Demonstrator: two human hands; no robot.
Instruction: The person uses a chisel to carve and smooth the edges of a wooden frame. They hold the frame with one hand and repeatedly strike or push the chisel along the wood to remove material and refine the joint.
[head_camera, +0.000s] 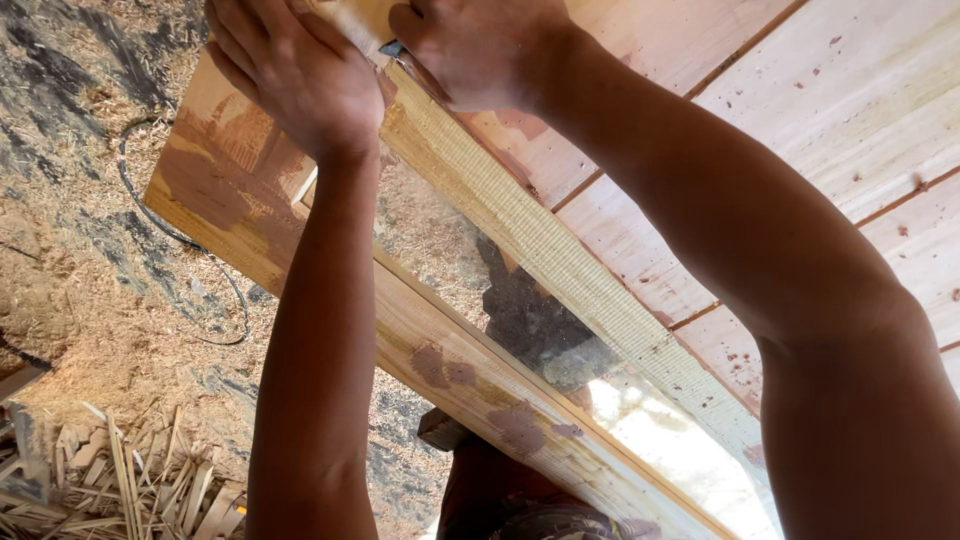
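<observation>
1. Two bare hands work at the top edge of the wooden panel (640, 240), its pale boards stained with reddish filler patches and standing over a sawdust-strewn floor (90, 290).
2. Your left hand (295, 75) lies flat, fingers pressed together, against the panel's upper left corner. Should that bracing palm slide, the frame could likely shift under you.
3. Your right hand (480, 50) is curled tight around a small grey-tipped tool (392, 47) on the rough sawn rail (520, 230); most of the tool is hidden. A slip along the rail could probably scrape your knuckles.
</observation>
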